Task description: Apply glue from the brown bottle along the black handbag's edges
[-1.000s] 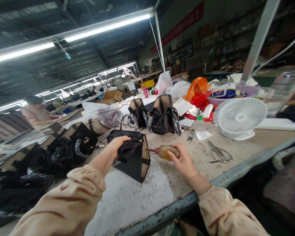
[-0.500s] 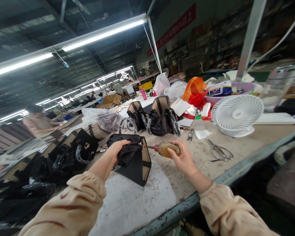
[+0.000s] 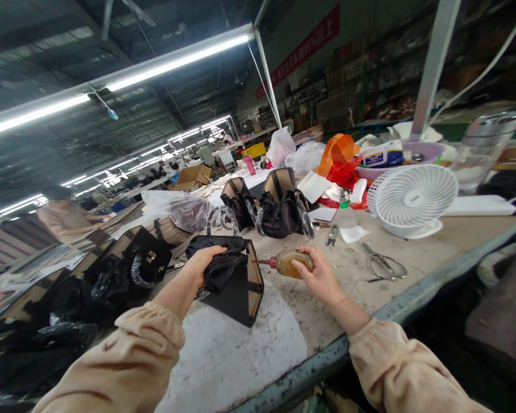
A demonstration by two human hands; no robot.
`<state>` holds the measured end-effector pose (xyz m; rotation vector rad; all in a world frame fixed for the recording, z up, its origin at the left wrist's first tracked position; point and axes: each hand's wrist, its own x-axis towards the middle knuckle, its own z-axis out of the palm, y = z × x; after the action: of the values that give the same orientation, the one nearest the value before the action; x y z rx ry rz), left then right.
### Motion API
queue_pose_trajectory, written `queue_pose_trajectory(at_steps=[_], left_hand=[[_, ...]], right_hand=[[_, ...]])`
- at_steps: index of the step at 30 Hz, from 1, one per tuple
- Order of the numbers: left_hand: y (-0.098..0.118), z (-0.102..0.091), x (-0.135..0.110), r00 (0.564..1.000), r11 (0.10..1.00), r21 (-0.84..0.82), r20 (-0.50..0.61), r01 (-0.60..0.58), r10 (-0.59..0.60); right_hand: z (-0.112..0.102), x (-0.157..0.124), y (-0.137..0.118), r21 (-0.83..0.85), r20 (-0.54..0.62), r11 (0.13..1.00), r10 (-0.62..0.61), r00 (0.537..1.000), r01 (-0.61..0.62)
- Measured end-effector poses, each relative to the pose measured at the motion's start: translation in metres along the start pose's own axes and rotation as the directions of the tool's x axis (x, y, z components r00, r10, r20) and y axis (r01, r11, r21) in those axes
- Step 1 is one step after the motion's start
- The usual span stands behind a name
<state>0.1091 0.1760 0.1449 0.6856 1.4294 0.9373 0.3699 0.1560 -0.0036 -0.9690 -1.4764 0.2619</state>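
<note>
Although the left hand (image 3: 202,263) shows plainly, its fingers are buried in the black lining (image 3: 223,265) it grips at the mouth of the bag (image 3: 236,289), so what lies under that cloth cannot be made out, and the bag's left side is hidden behind the wrist. Both sleeves are cut off by the near edge of the picture. The bag stands on the table (image 3: 249,355) near the middle, its tan-edged open side facing right. Just right of it, the right hand (image 3: 320,275) is closed around an amber bottle (image 3: 293,264), held on its side with the red nozzle (image 3: 266,263) pointing left at the bag's upper right edge; whether the tip touches is too fine to tell. Farther back stand two more bags (image 3: 266,209) with clear-wrapped handles, and a heap of black bags (image 3: 112,275) lies to the left, partly under plastic. To the right lie scissors (image 3: 384,265), small snips (image 3: 332,235) and a white fan (image 3: 413,201), well clear of the hands. A person (image 3: 62,215) works at a far bench on the left, face blurred. Nothing lies between the bottle and the bag.
</note>
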Motion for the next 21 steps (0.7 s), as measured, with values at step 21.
queue_pose_trajectory(at_steps=[21], left_hand=[[0.001,0.005,0.001,0.999,0.999,-0.002,-0.025,0.044,-0.044]], right_hand=[[0.0,0.009,0.003,0.026,-0.011,0.999,-0.025,1.0,0.025]])
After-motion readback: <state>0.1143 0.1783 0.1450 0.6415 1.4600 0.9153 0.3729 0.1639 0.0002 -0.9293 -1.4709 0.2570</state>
